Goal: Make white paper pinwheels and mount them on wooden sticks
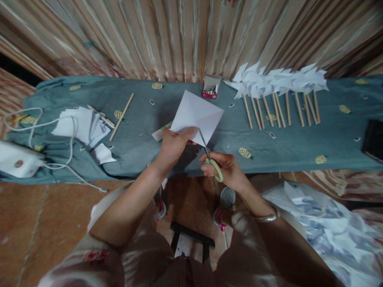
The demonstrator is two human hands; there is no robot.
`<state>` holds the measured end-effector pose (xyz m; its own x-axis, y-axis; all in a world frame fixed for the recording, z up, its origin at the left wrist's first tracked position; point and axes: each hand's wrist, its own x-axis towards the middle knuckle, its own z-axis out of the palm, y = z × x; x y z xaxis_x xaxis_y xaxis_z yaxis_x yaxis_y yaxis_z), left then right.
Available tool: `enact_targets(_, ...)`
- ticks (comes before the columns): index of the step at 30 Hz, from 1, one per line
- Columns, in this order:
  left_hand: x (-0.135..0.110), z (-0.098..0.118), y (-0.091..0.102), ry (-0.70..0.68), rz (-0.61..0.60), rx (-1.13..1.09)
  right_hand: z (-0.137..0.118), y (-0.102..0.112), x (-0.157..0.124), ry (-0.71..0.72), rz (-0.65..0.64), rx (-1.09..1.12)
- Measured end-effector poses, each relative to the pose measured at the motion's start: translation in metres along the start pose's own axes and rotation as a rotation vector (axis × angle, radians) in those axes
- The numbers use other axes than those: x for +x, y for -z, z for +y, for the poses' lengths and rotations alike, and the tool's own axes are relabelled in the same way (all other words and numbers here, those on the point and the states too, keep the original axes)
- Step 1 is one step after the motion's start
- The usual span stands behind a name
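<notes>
My left hand (176, 141) pinches a square of white paper (196, 111) near its lower left edge, thumb on top. Faint diagonal creases cross the sheet. Through the handles of a pair of scissors (214, 169) with pale green grips go the fingers of my right hand (226, 169). The blades lie at the paper's lower corner, pointing toward its centre. Partly covered by the sheet and my left hand, a flat strip (157, 134) rests on the cloth.
Finished paper pinwheels (278, 81) on sticks lie in a row at the right. A small red box (210, 91) holds shiny metal pieces. Leftward are a loose stick (121, 116), stacked paper (76, 124), a paper scrap (103, 154) and a white power strip (19, 159) with cables.
</notes>
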<state>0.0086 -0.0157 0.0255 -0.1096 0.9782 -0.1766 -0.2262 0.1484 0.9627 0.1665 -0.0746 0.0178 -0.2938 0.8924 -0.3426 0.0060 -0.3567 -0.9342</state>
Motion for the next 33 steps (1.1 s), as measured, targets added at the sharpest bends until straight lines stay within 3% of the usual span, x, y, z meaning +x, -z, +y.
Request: enact_targets(33,-0.0012,-0.0044,-0.0044,0.001,-0.008,-0.020,-0.0006,-0.0005,0.0007,-0.016,0.037,0.074)
